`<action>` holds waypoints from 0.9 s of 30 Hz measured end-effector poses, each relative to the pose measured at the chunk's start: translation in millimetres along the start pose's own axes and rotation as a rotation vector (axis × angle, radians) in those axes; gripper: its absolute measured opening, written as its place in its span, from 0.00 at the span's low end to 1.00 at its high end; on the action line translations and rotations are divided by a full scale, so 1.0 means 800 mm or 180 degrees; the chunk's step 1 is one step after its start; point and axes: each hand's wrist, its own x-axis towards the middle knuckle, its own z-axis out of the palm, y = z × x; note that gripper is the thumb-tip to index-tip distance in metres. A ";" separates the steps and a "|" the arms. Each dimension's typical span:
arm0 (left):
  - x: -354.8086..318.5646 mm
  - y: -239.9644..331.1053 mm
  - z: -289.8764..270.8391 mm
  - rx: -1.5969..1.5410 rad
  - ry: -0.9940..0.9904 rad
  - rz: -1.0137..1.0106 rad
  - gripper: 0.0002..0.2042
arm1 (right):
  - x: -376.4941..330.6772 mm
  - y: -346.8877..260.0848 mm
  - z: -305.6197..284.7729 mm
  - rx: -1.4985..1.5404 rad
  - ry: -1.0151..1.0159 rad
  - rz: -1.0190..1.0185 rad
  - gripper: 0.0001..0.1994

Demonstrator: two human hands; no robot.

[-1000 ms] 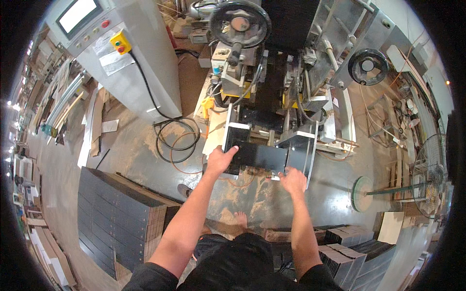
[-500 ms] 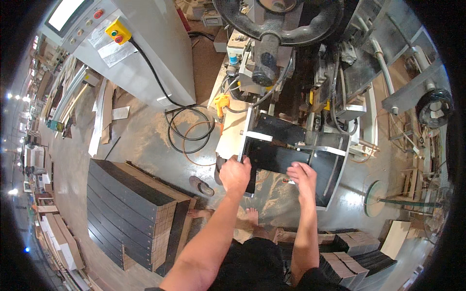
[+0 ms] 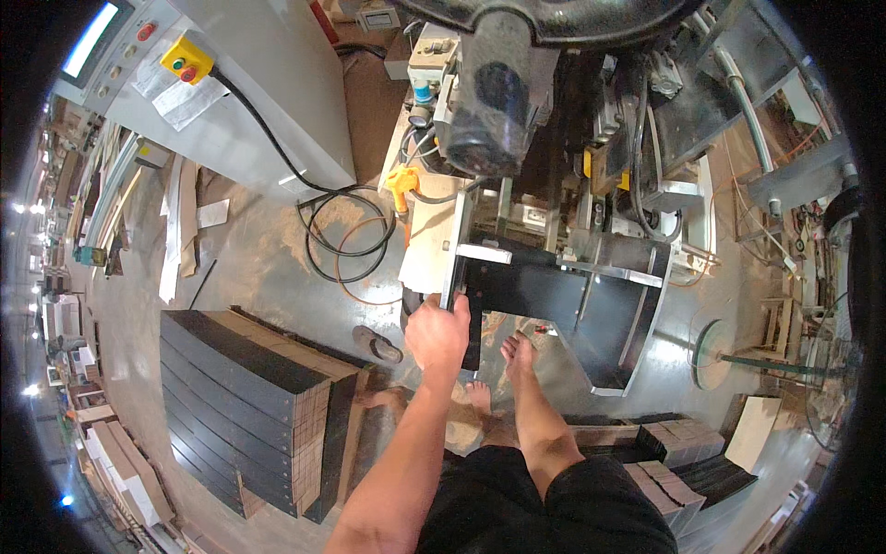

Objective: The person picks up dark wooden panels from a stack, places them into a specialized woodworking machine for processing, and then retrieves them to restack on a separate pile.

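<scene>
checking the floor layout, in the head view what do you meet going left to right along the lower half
stack of dark boards → lone sandal → left hand gripping the dark panel → bare feet → small block stacks → pale board

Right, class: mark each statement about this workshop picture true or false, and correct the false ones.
1. The left hand grips the panel by its edge. True.
2. The yellow button box lies on the floor. False: it is mounted on the grey cabinet.
3. Cables lie coiled on the floor. True.
4. Both feet are in shoes. False: they are bare.
</scene>
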 end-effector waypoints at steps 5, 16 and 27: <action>0.003 -0.002 0.007 0.0025 0.0049 0.0072 0.25 | 0.006 0.024 -0.007 0.0260 -0.0040 0.0390 0.40; 0.003 -0.001 0.006 -0.0033 0.0051 0.0015 0.25 | -0.001 0.005 0.027 0.0733 0.0071 0.0265 0.61; 0.002 -0.001 -0.004 -0.0035 -0.0010 -0.0110 0.28 | 0.007 0.004 0.049 0.1333 -0.0064 0.0149 0.48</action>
